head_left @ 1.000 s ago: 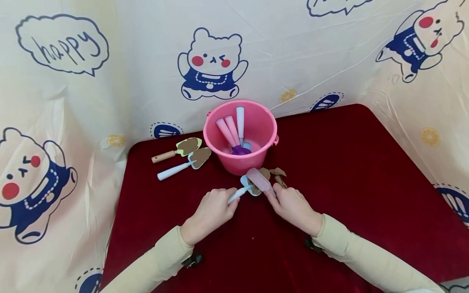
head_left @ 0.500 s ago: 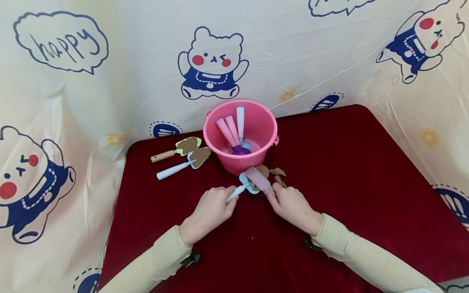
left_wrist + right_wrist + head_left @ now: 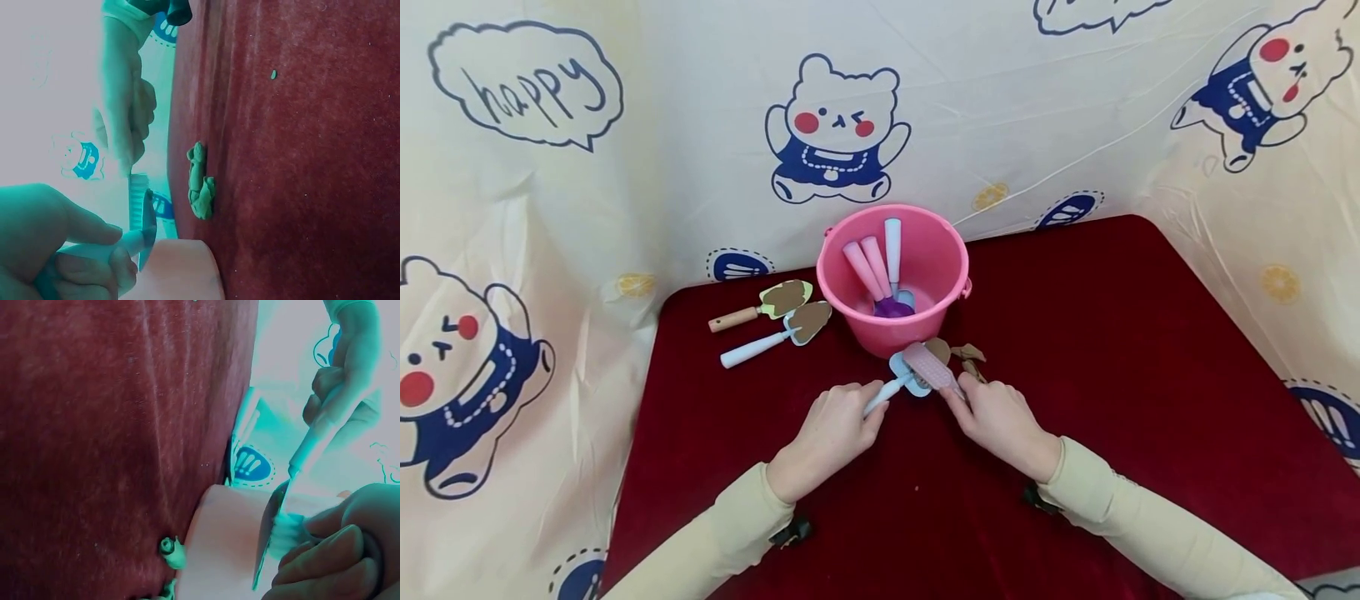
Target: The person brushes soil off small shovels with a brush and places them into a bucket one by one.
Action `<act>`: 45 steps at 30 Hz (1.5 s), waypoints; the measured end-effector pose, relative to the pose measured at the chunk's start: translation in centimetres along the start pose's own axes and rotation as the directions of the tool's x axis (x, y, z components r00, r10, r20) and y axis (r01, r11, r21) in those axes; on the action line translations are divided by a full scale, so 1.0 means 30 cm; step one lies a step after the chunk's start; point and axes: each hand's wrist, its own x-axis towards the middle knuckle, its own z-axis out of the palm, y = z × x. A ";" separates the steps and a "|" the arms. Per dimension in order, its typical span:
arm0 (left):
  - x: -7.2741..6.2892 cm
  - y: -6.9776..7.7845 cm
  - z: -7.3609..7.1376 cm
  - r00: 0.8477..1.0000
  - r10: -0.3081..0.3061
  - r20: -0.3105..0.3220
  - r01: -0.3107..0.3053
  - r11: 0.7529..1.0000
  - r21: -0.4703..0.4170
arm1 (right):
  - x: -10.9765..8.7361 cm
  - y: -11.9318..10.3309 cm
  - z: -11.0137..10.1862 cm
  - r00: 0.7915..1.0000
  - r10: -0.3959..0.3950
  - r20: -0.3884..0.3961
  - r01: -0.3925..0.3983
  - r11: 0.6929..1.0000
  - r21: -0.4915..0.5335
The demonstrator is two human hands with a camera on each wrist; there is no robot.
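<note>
My left hand [image 3: 831,429] grips the pale blue handle of a trowel [image 3: 886,397], its fingers curled round it in the left wrist view. In my right hand [image 3: 1006,427] is a pinkish-purple brush [image 3: 931,367], its bristles [image 3: 289,532] against the trowel blade [image 3: 271,534] in the right wrist view. Brown clay-like material [image 3: 937,350] shows past the brush at the blade's far end; the brush hides much of the blade. Both tools are held above the table, in front of the pink bucket [image 3: 880,335]. Brown clay pieces [image 3: 199,181] lie on the cloth close by.
Inside the bucket stand several tools, among them one with a light blue handle [image 3: 892,254] and two with pink handles [image 3: 861,268]. Left of it lie a wooden-handled trowel [image 3: 734,319] and a blue-handled trowel [image 3: 752,349], both brown on the blade. Dark red cloth [image 3: 1112,350] covers the table.
The brush has shifted slightly over the trowel blade, turning a little and back. The trowel has risen slightly in the head view. Both hands keep their grips.
</note>
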 end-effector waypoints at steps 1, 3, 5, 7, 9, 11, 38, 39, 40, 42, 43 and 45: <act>0.001 0.000 0.000 1.000 -0.001 0.001 0.001 1.000 0.003 | 0.000 -0.001 0.001 1.000 0.008 -0.001 -0.008 1.000 0.016; 0.003 0.000 -0.001 1.000 -0.004 0.006 0.004 1.000 0.011 | -0.002 -0.005 0.002 1.000 0.010 0.000 -0.010 0.999 0.051; 0.005 0.000 -0.005 1.000 -0.008 0.007 0.008 1.000 0.019 | -0.004 -0.011 0.001 1.000 0.000 0.017 -0.001 0.997 0.080; 0.007 0.000 -0.008 1.000 -0.012 0.003 0.012 1.000 0.021 | -0.005 -0.015 -0.002 0.999 -0.017 0.031 0.015 0.997 0.080; 0.005 -0.001 -0.011 1.000 -0.012 -0.003 0.012 1.000 0.022 | -0.004 -0.015 -0.006 0.999 -0.037 0.033 0.035 0.998 0.043; 0.003 0.000 -0.014 1.000 -0.006 -0.014 0.007 1.000 0.016 | -0.003 -0.012 -0.010 0.999 -0.048 0.025 0.048 0.999 0.007; 0.004 0.004 -0.005 1.000 0.011 0.015 -0.011 1.000 0.001 | 0.006 0.019 -0.011 1.000 -0.013 0.013 0.013 1.000 -0.016; 0.005 0.005 -0.004 1.000 0.011 0.012 -0.011 1.000 0.005 | 0.007 0.016 -0.011 1.000 0.001 0.024 -0.001 1.000 0.001; 0.006 0.005 -0.002 1.000 0.008 0.013 -0.008 1.000 0.008 | 0.007 0.013 -0.012 0.999 0.010 0.032 -0.011 1.000 0.018; 0.008 0.006 0.000 1.000 0.002 0.014 -0.002 1.000 0.011 | 0.004 0.007 -0.012 0.999 0.015 0.046 -0.016 0.999 0.040; 0.009 0.005 0.000 1.000 0.003 0.011 -0.003 1.000 0.017 | 0.001 0.005 -0.011 0.999 0.005 0.048 -0.007 0.999 0.041; 0.009 0.004 -0.004 1.000 -0.002 0.007 0.002 1.000 0.020 | -0.002 0.001 -0.005 0.998 -0.042 0.040 0.041 0.999 0.025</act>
